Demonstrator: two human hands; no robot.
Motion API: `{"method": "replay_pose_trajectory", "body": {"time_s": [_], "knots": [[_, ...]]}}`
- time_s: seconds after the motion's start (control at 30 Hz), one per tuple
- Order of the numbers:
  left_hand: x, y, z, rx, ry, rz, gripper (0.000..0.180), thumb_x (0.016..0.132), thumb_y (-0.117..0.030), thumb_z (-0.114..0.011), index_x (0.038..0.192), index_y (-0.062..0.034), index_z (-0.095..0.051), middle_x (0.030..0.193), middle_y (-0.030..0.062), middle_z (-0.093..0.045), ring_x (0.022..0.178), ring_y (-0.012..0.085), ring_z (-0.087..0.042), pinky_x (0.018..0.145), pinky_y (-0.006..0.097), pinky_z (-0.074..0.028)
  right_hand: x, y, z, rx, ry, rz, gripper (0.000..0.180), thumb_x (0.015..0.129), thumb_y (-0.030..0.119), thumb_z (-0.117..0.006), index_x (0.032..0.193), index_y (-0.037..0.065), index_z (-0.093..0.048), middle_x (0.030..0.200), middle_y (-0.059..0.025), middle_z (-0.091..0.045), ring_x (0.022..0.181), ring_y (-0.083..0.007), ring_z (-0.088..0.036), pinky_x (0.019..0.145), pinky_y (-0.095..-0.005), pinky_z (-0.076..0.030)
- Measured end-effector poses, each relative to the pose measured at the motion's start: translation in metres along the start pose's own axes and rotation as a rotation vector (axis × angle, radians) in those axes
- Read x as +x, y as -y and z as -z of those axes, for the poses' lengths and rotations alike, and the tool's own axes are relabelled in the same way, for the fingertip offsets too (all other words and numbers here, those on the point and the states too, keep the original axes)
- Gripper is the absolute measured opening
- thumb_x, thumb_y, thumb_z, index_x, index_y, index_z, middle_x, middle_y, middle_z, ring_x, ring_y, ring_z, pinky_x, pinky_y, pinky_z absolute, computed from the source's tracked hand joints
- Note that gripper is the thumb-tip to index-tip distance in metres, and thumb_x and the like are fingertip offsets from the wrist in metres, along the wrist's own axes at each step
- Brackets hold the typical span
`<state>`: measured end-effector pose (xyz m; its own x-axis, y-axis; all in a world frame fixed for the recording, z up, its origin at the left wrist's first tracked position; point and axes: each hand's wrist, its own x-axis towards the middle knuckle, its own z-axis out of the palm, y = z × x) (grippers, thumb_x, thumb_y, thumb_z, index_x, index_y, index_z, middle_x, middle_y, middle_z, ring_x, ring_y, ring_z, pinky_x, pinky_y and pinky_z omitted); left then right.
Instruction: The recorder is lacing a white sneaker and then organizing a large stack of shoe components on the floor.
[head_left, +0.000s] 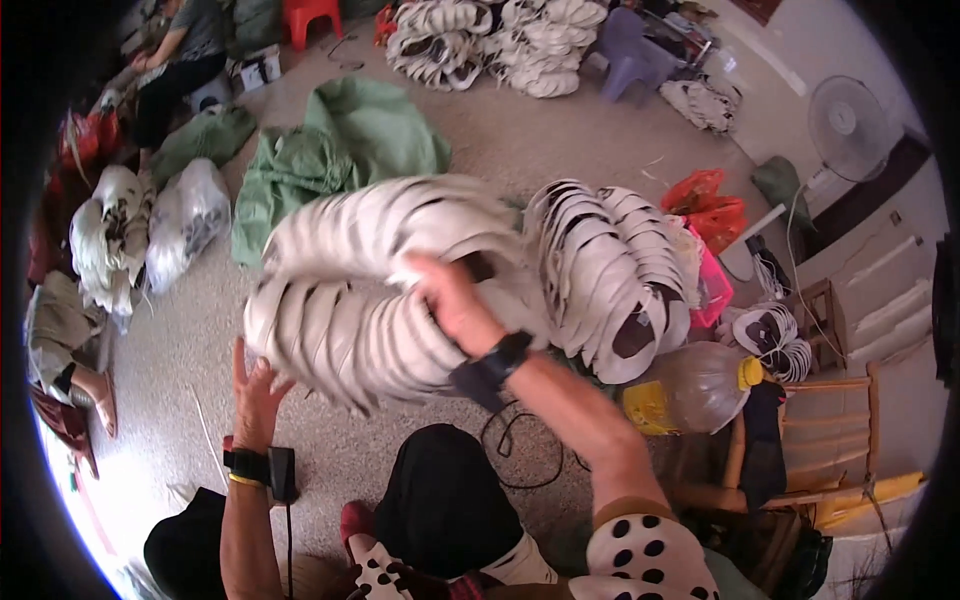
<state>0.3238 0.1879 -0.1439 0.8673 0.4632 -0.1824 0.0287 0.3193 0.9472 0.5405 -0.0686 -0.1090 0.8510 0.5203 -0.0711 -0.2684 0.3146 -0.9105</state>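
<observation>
I hold a big curved stack of white shoe-upper pieces (370, 290) in front of me, blurred by motion. My right hand (452, 300) grips it from the right side, fingers closed into the stack. My left hand (256, 392) presses its open palm against the stack's lower left end. A second curled stack of white pieces (610, 270) lies just to the right on the floor.
A green sack (340, 150) lies behind the stack. More white stacks (500, 40) sit far back near a purple stool (630, 55) and a red stool (310, 15). A clear bottle with a yellow cap (700, 385), a wooden chair (830, 440) and a fan (845, 125) stand right. A seated person (180, 60) is far left.
</observation>
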Motion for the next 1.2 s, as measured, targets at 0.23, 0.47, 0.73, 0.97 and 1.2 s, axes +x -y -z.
{"method": "replay_pose_trajectory", "body": {"time_s": [0.23, 0.47, 0.73, 0.97, 1.2], "knots": [[0.001, -0.033, -0.057, -0.015, 0.287, 0.085, 0.089, 0.083, -0.048, -0.068, 0.149, -0.0091, -0.024, 0.144, 0.0235, -0.038, 0.130, 0.0397, -0.041, 0.100, 0.051, -0.043, -0.029, 0.183, 0.119, 0.418, -0.169, 0.385, 0.012, 0.093, 0.027, -0.058, 0.092, 0.015, -0.055, 0.075, 0.0028, -0.054, 0.065, -0.0086, -0.052, 0.061, -0.0238, -0.044], [-0.042, 0.010, -0.038, 0.304, 0.336, 0.388, 0.066, 0.084, -0.040, -0.068, 0.135, -0.0033, -0.047, 0.123, 0.0143, -0.058, 0.115, 0.0264, -0.054, 0.090, 0.044, -0.050, -0.015, 0.167, 0.289, 0.448, -0.708, 0.356, 0.032, 0.088, 0.047, -0.059, 0.090, 0.016, -0.051, 0.077, -0.0018, -0.046, 0.068, -0.0175, -0.047, 0.063, -0.0343, -0.043], [-0.060, 0.023, -0.009, 0.427, 0.255, 0.542, 0.064, 0.087, -0.041, -0.063, 0.135, -0.0021, -0.047, 0.125, 0.0168, -0.057, 0.115, 0.0285, -0.054, 0.092, 0.042, -0.048, -0.036, 0.155, 0.317, -0.198, -0.588, 0.246, 0.049, 0.089, 0.022, -0.065, 0.126, 0.001, -0.041, 0.116, -0.0184, -0.053, 0.106, -0.0272, -0.058, 0.086, -0.0432, -0.052], [-0.055, 0.022, -0.032, 0.421, 0.305, 0.483, 0.058, 0.087, -0.036, -0.065, 0.131, -0.0015, -0.050, 0.114, 0.0113, -0.063, 0.106, 0.0225, -0.059, 0.086, 0.035, -0.050, -0.021, 0.145, 0.282, -0.054, -0.798, 0.195, 0.053, 0.095, 0.049, -0.047, 0.119, 0.002, -0.050, 0.110, -0.0130, -0.058, 0.098, -0.0245, -0.059, 0.073, -0.0423, -0.055], [-0.055, 0.040, -0.020, 0.423, 0.330, 0.605, 0.057, 0.089, -0.035, -0.063, 0.133, -0.0013, -0.048, 0.115, 0.0118, -0.062, 0.105, 0.0223, -0.060, 0.085, 0.037, -0.050, -0.024, 0.141, 0.294, 0.206, -0.738, 0.187, 0.062, 0.084, 0.056, -0.060, 0.112, 0.002, -0.052, 0.109, -0.0119, -0.060, 0.100, -0.0218, -0.056, 0.081, -0.0414, -0.046]]}}
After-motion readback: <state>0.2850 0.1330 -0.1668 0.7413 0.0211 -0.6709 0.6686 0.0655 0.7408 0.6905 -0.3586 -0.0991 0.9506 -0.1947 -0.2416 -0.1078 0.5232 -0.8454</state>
